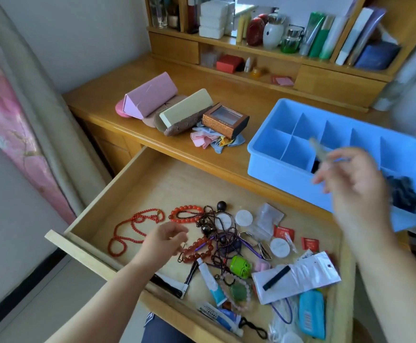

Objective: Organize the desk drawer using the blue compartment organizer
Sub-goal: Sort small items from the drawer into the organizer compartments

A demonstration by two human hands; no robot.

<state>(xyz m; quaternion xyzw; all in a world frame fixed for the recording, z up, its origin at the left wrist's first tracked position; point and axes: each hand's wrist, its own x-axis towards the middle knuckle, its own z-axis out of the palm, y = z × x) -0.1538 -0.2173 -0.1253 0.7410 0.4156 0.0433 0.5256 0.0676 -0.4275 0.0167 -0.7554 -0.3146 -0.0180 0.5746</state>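
The blue compartment organizer (271, 154) rests on the desk at the right, with dark items in two near compartments. My right hand (350, 177) hovers blurred over its front part, fingers pinched on a thin pale strip-like object (317, 148). Below, the open wooden drawer (132, 191) holds a jumble: red bead necklaces (137, 224), dark bead strings (217, 233), tubes (212, 283), a green clip (240, 266), a white zip bag (301, 276). My left hand (165, 241) hangs over the red beads, fingers apart, holding nothing.
On the desk's left lie a pink case (150, 95), a cream case (187, 107), a brown window box (226, 120) and crumpled cloths (212, 139). Shelves at the back carry bottles, boxes and books. A curtain (16, 120) hangs at the left.
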